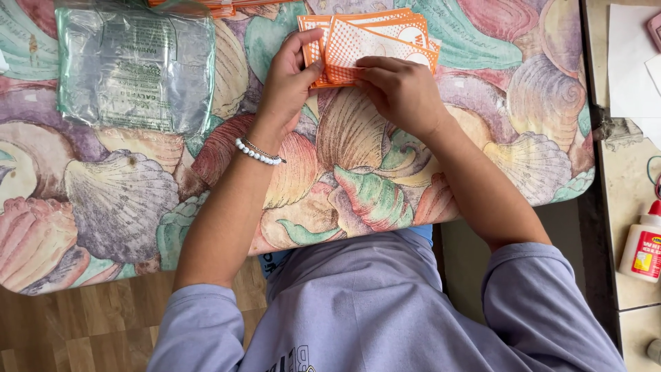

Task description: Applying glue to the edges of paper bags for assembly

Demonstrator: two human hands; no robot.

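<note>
A stack of orange and white dotted paper packets (375, 38) lies on a table covered with a seashell-patterned cloth (358, 179). My left hand (288, 79), with a white bead bracelet at the wrist, grips the stack's left edge, thumb on top. My right hand (399, 89) rests on the stack's near edge, fingers curled over the top packet. Both hands touch the same stack.
A clear plastic bag of flat packs (134, 65) lies at the far left of the table. More orange packets (220, 8) show at the top edge. To the right, a side surface holds a white glue bottle (644, 244) and white paper (630, 58). Wooden floor lies below.
</note>
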